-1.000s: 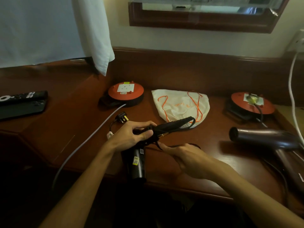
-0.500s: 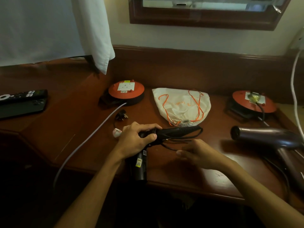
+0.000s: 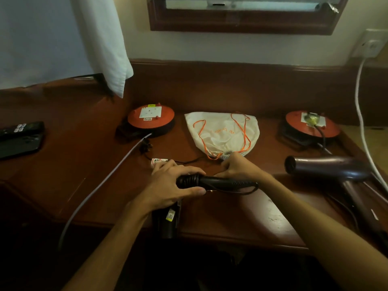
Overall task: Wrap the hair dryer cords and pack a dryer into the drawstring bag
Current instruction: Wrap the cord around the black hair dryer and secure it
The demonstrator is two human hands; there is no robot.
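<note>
My left hand (image 3: 172, 185) grips a black hair dryer (image 3: 226, 182) where handle and body meet. Its handle lies level, pointing right, with several turns of black cord wound round it. The barrel (image 3: 165, 221) points down toward me over the desk edge. Behind the handle, my right hand (image 3: 237, 169) pinches the loose cord (image 3: 189, 161), which runs left past a white tag (image 3: 158, 161) to the plug (image 3: 147, 146). The white drawstring bag (image 3: 222, 131) with orange strings lies flat just beyond my right hand. A second, purple dryer (image 3: 327, 169) rests at the right.
Two orange cable reels (image 3: 151, 117) (image 3: 310, 124) flank the bag; the right one has a plug in it. A grey cable (image 3: 105, 181) crosses the desk's left front. A remote and phone (image 3: 21, 135) lie far left. A white cable (image 3: 361, 114) hangs from the wall socket.
My right hand has gone from in front of the handle to behind it, carrying the cord round. The handle has dropped to level and more cord is wound on it.
</note>
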